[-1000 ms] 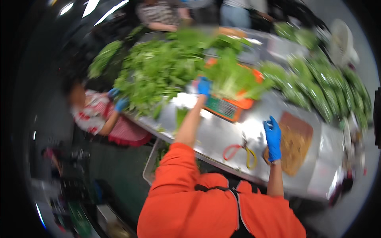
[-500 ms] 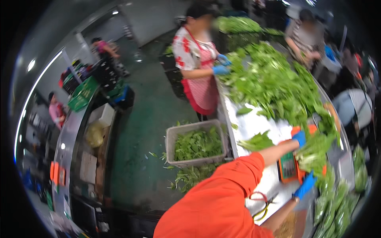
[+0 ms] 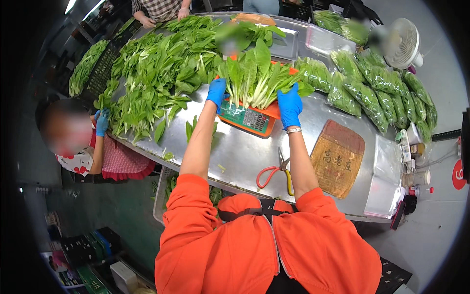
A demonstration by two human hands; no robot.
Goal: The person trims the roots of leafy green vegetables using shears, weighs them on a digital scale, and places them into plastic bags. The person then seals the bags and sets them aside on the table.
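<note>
A bunch of leafy greens [image 3: 254,81] with pale stems lies over the pan of an orange digital scale [image 3: 249,120], whose green display and keypad face me. My left hand [image 3: 217,91], in a blue glove, closes on the left side of the bunch. On its right side my right hand [image 3: 290,107], also blue-gloved, holds the leaves and stems with its fingers pointing away from me. The fingertips of both hands are partly hidden by leaves and the pan edge. Scissors [image 3: 277,172] with one red and one yellow handle lie nearer me on the metal table.
Loose greens [image 3: 161,73] heap across the table's left side. Bagged greens [image 3: 387,93] lie at right, by a fan [image 3: 404,43]. A wooden board [image 3: 338,159] and plastic bags [image 3: 384,171] are at near right. A co-worker's gloved hand [image 3: 102,121] is at left; another person stands behind.
My view has swung right and now faces the scale squarely. Both hands are still at the bunch on the scale, one on each side.
</note>
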